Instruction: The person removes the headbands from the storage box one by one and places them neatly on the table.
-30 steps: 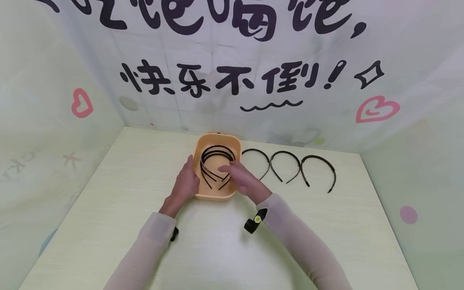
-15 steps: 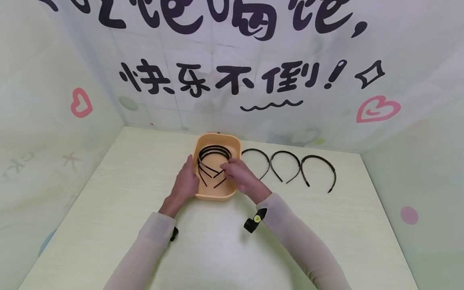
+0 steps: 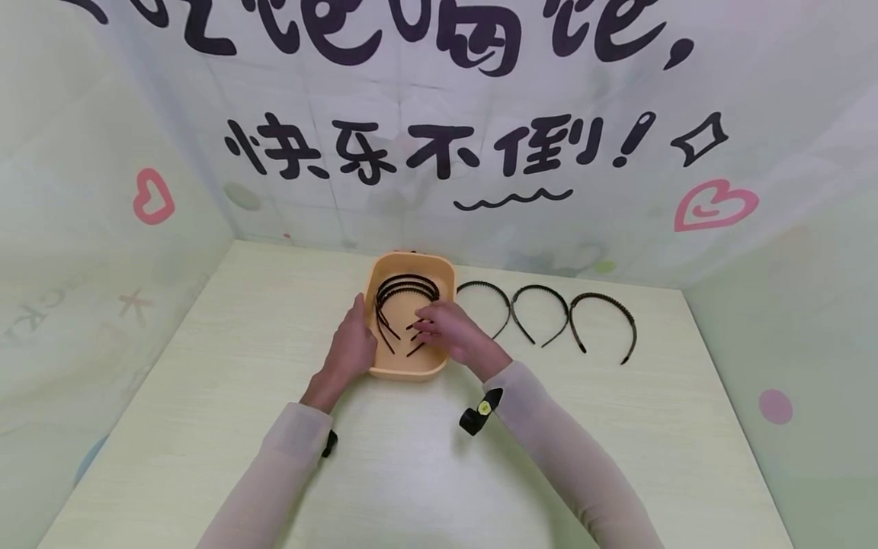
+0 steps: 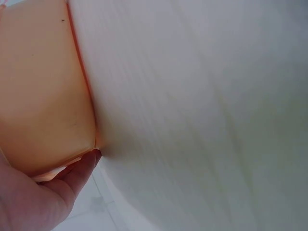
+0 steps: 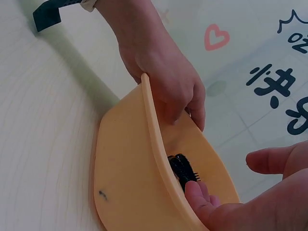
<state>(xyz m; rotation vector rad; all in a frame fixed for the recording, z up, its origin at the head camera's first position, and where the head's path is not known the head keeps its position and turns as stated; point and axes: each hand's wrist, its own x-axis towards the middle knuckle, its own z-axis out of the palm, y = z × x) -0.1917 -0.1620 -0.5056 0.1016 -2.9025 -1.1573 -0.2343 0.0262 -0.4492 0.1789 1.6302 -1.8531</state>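
An orange plastic bin [image 3: 408, 374] stands upright on the table, with several black headbands [image 3: 405, 284] lying together inside. My left hand [image 3: 353, 343] grips the bin's left wall; in the right wrist view its thumb reaches over the rim on the inside. The left wrist view has the fingers under the bin's corner. My right hand [image 3: 449, 332] is over the bin's right side, at the headbands' right ends, which it partly hides. In the right wrist view its fingers [image 5: 199, 197] are right at the dark toothed headbands [image 5: 182, 168], with the thumb held apart from them.
Three more headbands lie in a row to the right of the bin: one partly behind the right hand [image 3: 483, 284], a middle one [image 3: 539, 288] and a right one [image 3: 604, 297]. A printed sheet [image 3: 439, 213] hangs behind the pale table [image 3: 411, 473].
The headbands in the bin have shifted slightly left and now lie more closely lined up. My right hand's fingers have loosened and spread from their ends. The left hand and bin have stayed put.
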